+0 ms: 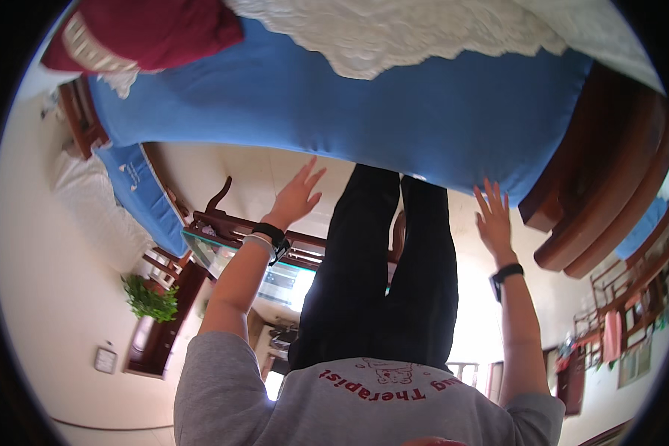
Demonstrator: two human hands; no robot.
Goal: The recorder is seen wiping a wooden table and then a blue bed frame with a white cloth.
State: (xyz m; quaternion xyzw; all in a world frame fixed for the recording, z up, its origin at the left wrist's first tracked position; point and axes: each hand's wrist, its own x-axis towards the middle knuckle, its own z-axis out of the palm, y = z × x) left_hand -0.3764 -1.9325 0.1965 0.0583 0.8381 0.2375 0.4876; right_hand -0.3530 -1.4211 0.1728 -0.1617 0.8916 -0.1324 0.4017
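Note:
A blue fabric cover (334,106) lies over the seat of a wooden sofa before me. My left hand (296,195) is held out below the cover's front edge, fingers apart and nothing in it. Around that wrist are a black watch-like band (276,234) and a pale bracelet (259,241). My right hand (494,220) is empty too, fingers spread. Its fingertips overlap the cover's lower edge at the right; I cannot tell whether they touch it. Another black band (507,272) circles the right wrist. White lace cloth (379,39) drapes over the far part of the cover.
A maroon cushion (161,33) bearing writing rests at the upper left. The sofa's dark wooden armrest (607,184) curves along the right. Behind my legs (379,267) stands a glass-topped wooden table (217,251). Further off are a second blue-covered seat (139,189) and a green plant (150,298).

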